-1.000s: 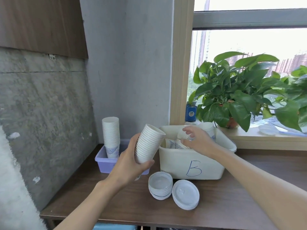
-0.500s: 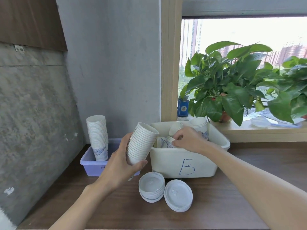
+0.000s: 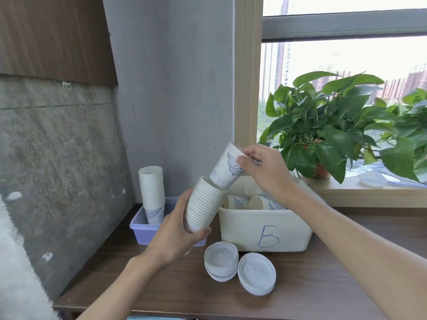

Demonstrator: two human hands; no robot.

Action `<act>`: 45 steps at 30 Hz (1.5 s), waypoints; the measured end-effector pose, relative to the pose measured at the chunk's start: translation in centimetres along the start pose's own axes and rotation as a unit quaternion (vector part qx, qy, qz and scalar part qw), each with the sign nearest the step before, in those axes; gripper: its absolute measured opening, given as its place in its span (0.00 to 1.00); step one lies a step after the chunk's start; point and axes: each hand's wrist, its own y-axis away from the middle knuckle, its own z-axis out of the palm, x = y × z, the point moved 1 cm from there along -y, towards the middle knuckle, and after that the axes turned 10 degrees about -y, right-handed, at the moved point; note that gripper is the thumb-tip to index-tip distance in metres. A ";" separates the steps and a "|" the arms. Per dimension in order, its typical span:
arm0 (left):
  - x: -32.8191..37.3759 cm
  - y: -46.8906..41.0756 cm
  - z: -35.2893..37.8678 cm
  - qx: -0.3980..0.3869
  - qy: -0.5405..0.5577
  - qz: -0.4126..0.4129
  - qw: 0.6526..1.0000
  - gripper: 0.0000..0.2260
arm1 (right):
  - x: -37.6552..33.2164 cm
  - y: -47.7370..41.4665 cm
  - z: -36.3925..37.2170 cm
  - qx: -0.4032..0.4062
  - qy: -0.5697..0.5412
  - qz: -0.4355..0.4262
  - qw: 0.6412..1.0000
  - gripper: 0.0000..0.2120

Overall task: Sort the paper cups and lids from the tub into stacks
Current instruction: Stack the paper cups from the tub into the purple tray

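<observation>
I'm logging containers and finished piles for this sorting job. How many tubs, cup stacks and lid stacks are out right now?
Tubs: 2, the white tub marked B and the purple tub
Cup stacks: 2, held stack and standing stack
Lid stacks: 2
Total: 6

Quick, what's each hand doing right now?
Left hand: closed around the stack of cups.
Right hand: pinching a single cup, its base entering the stack's top.
</observation>
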 end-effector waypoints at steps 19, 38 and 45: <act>0.8 1.9 -2.7 0.071 0.050 0.007 0.996 0.34 | -4.1 3.0 8.1 -0.173 -0.035 0.101 0.979 0.29; -9.4 -4.4 -8.7 0.143 -0.021 -0.162 0.976 0.30 | 9.2 3.8 18.0 -0.224 0.142 0.226 0.937 0.20; -11.8 -5.1 -6.4 0.111 -0.025 -0.175 0.978 0.32 | 10.7 3.4 18.8 -0.230 0.209 0.197 0.930 0.08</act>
